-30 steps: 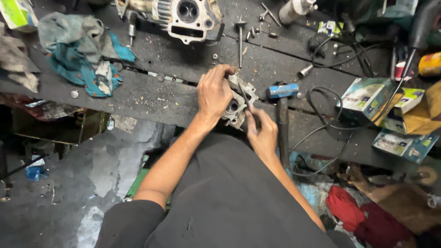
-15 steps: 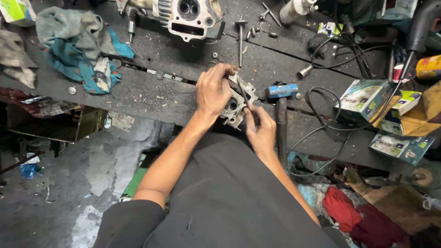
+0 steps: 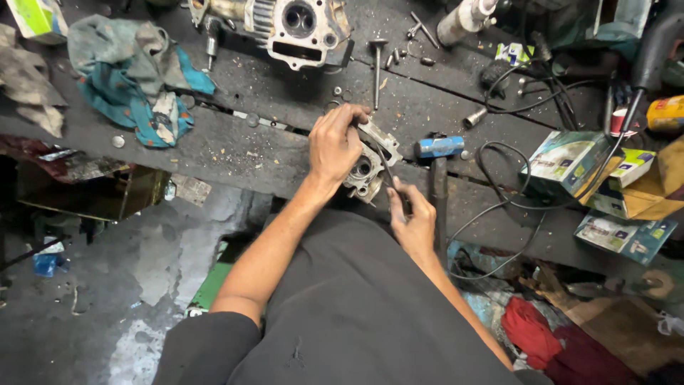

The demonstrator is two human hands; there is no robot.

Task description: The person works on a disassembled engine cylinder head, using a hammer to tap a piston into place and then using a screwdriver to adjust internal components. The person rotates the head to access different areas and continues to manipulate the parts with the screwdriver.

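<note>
My left hand grips a small grey metal engine part with round bores, holding it down at the near edge of the dark wooden workbench. My right hand is closed around a thin dark tool whose tip reaches into the part. A larger finned engine cylinder head lies at the far side of the bench. A hammer with a blue-taped head rests just right of my hands, and a loose valve lies beyond them.
Crumpled teal and grey rags lie at the left. Small cardboard boxes and black cables crowd the right side. A white spray can and loose bolts sit at the back. Below the bench is a stained concrete floor.
Both hands stay on the engine part with only slight shifts; my right hand has worked the thin tool a little against it. The view has tilted slightly.
</note>
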